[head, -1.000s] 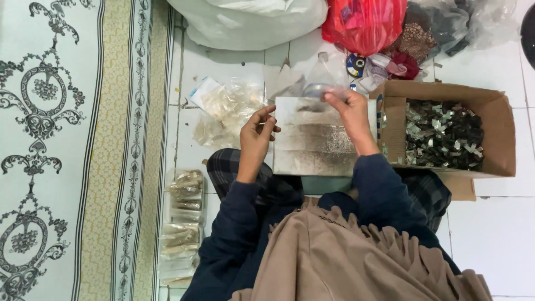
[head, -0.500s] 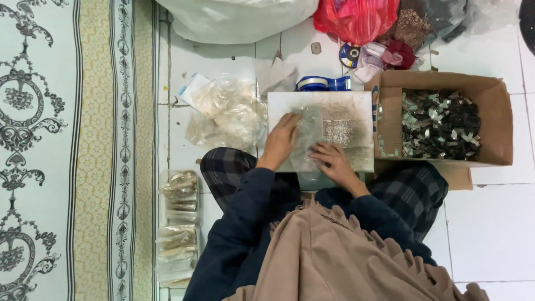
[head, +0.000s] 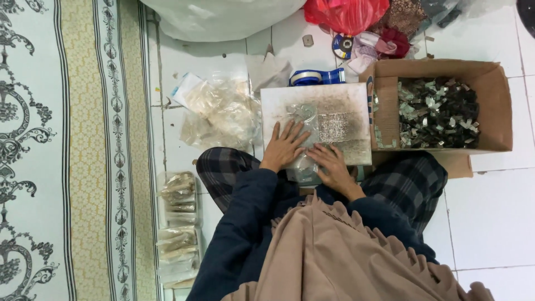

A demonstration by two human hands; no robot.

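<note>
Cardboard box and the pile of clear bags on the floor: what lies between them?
Head view: the white board fills that stretch, with both hands pressing a clear bag on it.

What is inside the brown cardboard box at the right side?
The cardboard box holds a heap of small shiny metal pieces, dark and silvery. The heap covers the bottom of the box, so anything lying beneath cannot be seen.

A cardboard box [head: 496,106] of metal scraps stands on the tiled floor [head: 490,217], near a red bag [head: 345,14] and a patterned carpet [head: 67,150].
</note>
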